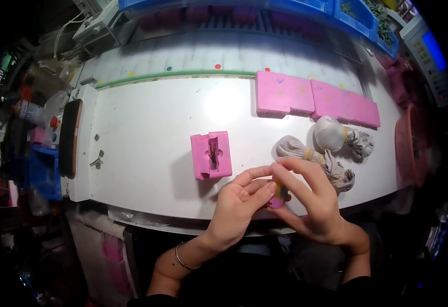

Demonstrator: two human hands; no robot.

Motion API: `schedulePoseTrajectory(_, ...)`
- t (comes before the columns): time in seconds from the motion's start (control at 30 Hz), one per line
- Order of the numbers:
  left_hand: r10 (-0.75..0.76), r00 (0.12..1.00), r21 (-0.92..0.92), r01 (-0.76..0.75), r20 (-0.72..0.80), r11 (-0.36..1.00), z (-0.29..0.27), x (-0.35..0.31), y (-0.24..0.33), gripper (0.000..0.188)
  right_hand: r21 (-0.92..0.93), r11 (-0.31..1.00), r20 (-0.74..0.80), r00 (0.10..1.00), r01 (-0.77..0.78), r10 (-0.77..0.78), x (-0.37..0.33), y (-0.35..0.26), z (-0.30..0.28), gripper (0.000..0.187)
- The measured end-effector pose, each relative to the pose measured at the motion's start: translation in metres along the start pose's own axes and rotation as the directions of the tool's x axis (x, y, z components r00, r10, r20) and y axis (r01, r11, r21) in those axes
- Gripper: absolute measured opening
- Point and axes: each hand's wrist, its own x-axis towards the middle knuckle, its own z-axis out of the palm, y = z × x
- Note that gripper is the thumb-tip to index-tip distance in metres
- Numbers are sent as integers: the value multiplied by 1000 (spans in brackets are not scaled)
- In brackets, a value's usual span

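Over the front edge of the white table (147, 133), my left hand (237, 207) and my right hand (313, 199) meet. Between their fingertips is a small pink piece (276, 203) with a yellowish, darker-marked side; fingers cover much of it, so its full shape is hidden. My left thumb and forefinger pinch it, and my right fingers curl round its other side. A bracelet circles my left wrist. Just beyond the left hand stands a pink mold block (198, 156) with an open hollow, dark inside. Close behind my right hand lies a tied cloth bundle (298, 148).
A second tied cloth bundle (330, 134) lies farther right. Pink blocks (285, 92) stand in a row at the back right. Blue bins (357, 20) hang above the far side. A dark phone-like slab (71, 138) lies on the left edge, near small green scraps (97, 161).
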Motion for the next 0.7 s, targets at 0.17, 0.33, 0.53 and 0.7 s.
schedulePoseTrajectory(0.17, 85, 996, 271, -72, -38, 960, -8, -6, -4, 34, -294, 955, -189, 982, -36, -21, 3, 32, 9, 57)
schedulePoseTrajectory(0.33, 163, 987, 358, -153, 4, 921, -10, -17, -12, 25, -325, 940, -146, 987, -109, 64, 2, 41, 21, 52)
schedulePoseTrajectory(0.53, 234, 972, 472, -199, -15, 859, -15, -21, -14, 21, -397, 902, -124, 984, -171, 132, -6, 35, 19, 53)
schedulePoseTrajectory(0.7, 217, 976, 520, -192, 12, 833, -18, -24, -12, 20, -354, 918, -186, 975, -179, 118, 4, 30, 16, 59)
